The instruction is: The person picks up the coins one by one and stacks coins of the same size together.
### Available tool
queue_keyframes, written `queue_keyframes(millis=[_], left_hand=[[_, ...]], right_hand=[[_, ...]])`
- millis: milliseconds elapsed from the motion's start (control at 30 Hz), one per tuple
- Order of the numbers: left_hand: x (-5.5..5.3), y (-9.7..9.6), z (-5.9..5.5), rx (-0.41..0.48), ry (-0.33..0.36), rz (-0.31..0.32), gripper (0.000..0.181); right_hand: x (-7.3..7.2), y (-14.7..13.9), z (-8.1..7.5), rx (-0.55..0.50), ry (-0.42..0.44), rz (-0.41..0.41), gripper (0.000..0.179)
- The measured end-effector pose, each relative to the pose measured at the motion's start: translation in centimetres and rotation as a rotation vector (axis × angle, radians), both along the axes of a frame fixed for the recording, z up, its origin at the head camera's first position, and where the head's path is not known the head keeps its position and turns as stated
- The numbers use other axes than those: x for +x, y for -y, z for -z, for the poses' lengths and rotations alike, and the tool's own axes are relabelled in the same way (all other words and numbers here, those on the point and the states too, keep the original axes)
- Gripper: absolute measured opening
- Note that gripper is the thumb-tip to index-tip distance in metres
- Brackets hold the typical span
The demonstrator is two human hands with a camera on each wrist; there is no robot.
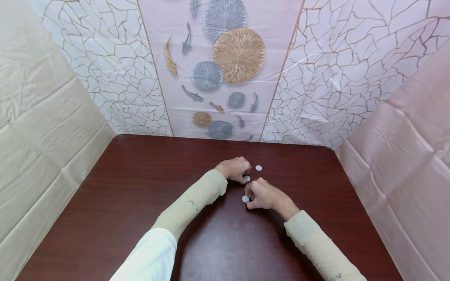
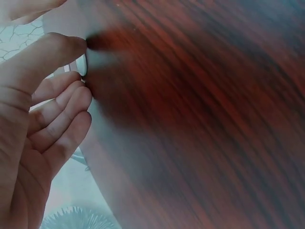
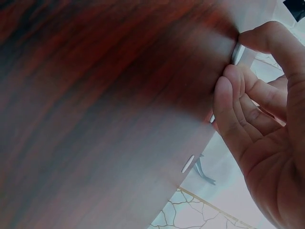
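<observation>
Three small flat white discs lie on the dark table. My left hand (image 1: 236,169) pinches the middle white disc (image 1: 247,178) by its edges at the tabletop; in the left wrist view this disc (image 2: 82,64) shows between thumb and forefinger. Closer to me, my right hand (image 1: 264,194) pinches the nearest white disc (image 1: 245,199) the same way, and the right wrist view shows that disc (image 3: 236,51) edge-on between thumb and fingertips. Just beyond both hands sits the farthest white disc (image 1: 258,168), with no fingers on it.
The reddish-brown wooden table (image 1: 147,210) has rounded far corners. A patterned cloth backdrop (image 1: 309,70) hangs behind its far edge, and plain cloth walls stand to the left (image 1: 38,117) and right (image 1: 404,148). The two hands are close together.
</observation>
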State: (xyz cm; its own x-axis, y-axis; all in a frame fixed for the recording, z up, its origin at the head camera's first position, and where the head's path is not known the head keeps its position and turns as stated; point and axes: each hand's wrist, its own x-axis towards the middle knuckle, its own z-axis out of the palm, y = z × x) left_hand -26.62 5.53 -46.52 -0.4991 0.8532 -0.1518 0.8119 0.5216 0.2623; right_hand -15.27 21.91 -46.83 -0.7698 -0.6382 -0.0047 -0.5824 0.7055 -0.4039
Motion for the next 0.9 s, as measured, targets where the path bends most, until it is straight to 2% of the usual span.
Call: queue_keyframes(millis=[267, 467, 667, 800, 900], left_hand=[[0.1, -0.3, -0.1, 0.008, -0.007, 0.036, 0.01], [0.4, -1.1, -0.5, -0.022, -0.005, 0.036, 0.015], [0.5, -1.8, -0.1, -0.064, -0.033, -0.012, 0.01], [0.3, -1.9, 0.4, -0.074, -0.018, -0.05, 0.015], [0.0, -1.8, 0.8, -0.066, -0.004, -0.055, 0.013]], right_hand=[[-0.1, 0.1, 0.0, 0.012, 0.007, 0.008, 0.014], [-0.2, -0.1, 0.1, 0.001, -0.015, 0.003, 0.013], [-0.2, -0.3, 0.2, -0.012, -0.032, 0.006, 0.015], [-0.2, -0.3, 0.3, -0.015, -0.027, 0.003, 0.016], [-0.1, -0.3, 0.2, -0.008, -0.015, -0.002, 0.015]])
